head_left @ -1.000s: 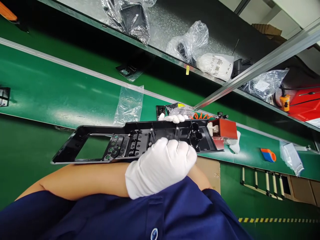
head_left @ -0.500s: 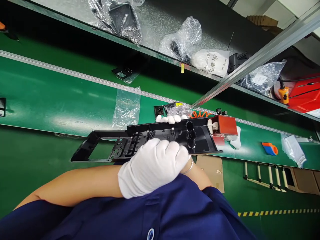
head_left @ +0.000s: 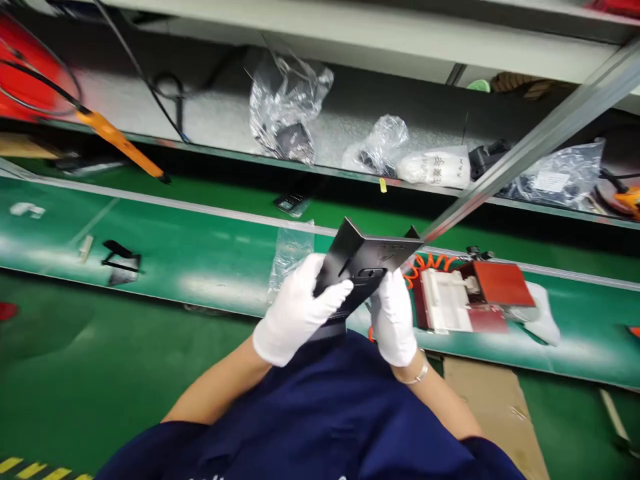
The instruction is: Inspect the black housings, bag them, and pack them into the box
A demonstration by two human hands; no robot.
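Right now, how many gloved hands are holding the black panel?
2. The left hand grips the panel on its left edge; the right hand grips its right edge. No other hands show.

White-gloved left hand and right hand gripping a glossy black panel, green belt stretching beyond the fingers, red-and-white fixture sitting just right of the right fingers, orange coiled hose peeking behind them, navy shirt showing below.

My left hand and right hand flank the panel — a fixture right of them, on the belt.
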